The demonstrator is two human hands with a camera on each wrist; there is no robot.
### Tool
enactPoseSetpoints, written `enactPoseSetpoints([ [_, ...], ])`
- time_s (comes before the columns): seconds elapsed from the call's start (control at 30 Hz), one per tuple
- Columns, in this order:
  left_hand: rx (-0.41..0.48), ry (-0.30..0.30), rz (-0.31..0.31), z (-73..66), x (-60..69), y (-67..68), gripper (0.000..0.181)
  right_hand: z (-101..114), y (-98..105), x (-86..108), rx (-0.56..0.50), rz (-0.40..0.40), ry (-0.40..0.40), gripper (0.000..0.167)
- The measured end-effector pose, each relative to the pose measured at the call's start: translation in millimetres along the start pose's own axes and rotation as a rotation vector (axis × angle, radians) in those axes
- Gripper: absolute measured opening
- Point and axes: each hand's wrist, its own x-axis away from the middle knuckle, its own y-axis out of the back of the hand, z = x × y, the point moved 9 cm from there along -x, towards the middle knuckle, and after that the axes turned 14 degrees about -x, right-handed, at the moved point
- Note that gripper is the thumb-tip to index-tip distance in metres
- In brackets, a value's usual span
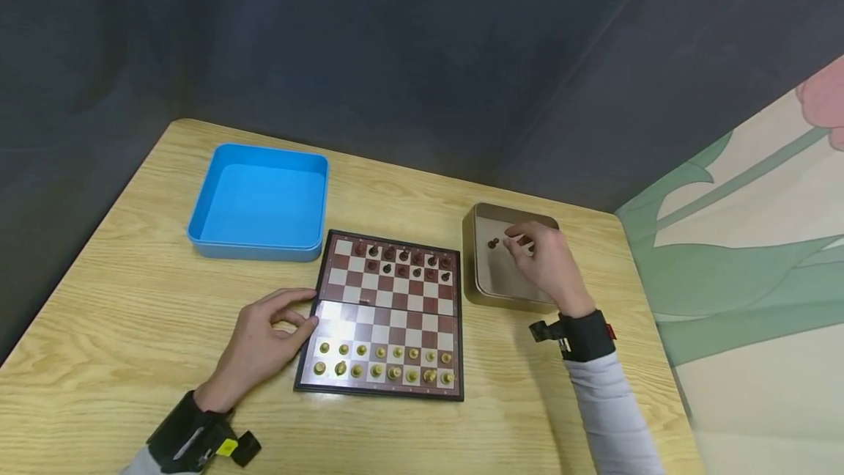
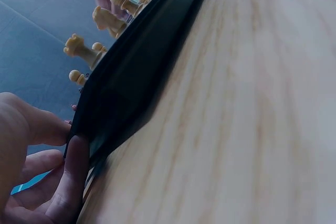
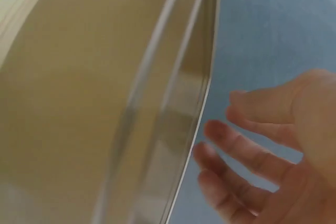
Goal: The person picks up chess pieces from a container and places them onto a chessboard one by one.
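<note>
A folding chessboard (image 1: 389, 299) lies on the table. Two rows of cream pieces (image 1: 394, 372) stand at its near end and two rows of dark red-brown pieces (image 1: 402, 270) at its far end. My left hand (image 1: 264, 339) touches the board's left edge with thumb and index finger; the left wrist view shows these fingertips against the black rim (image 2: 126, 72). Over a metal tin (image 1: 504, 281) right of the board hovers my right hand (image 1: 547, 262), fingers loosely bent. No piece shows between them in the right wrist view. Small dark chess pieces (image 1: 493, 243) lie inside the tin, some partly behind the hand.
An open blue tray (image 1: 260, 200) sits at the back left, beyond the board. The wood-grain table (image 1: 132, 292) meets a dark cloth-like surface (image 1: 395, 72) at the back and a flower-patterned surface (image 1: 752, 270) on the right.
</note>
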Motion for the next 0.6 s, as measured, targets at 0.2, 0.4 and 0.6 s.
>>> enactPoseSetpoints([
  [0.2, -0.005, -0.006, -0.006, 0.1, 0.3, 0.7, 0.044, -24.9, 0.7, 7.6, 0.012, 0.075, -0.105, 0.02],
  [0.4, -0.009, -0.003, -0.013, -0.3, -0.2, 1.5, 0.043, -46.3, -2.7, 10.1, 0.088, 0.151, -0.195, 0.023],
  [0.6, -0.014, -0.006, -0.012, -1.0, -0.8, 1.2, 0.043, -58.0, -6.6, 12.7, 0.167, 0.187, -0.215, 0.015],
])
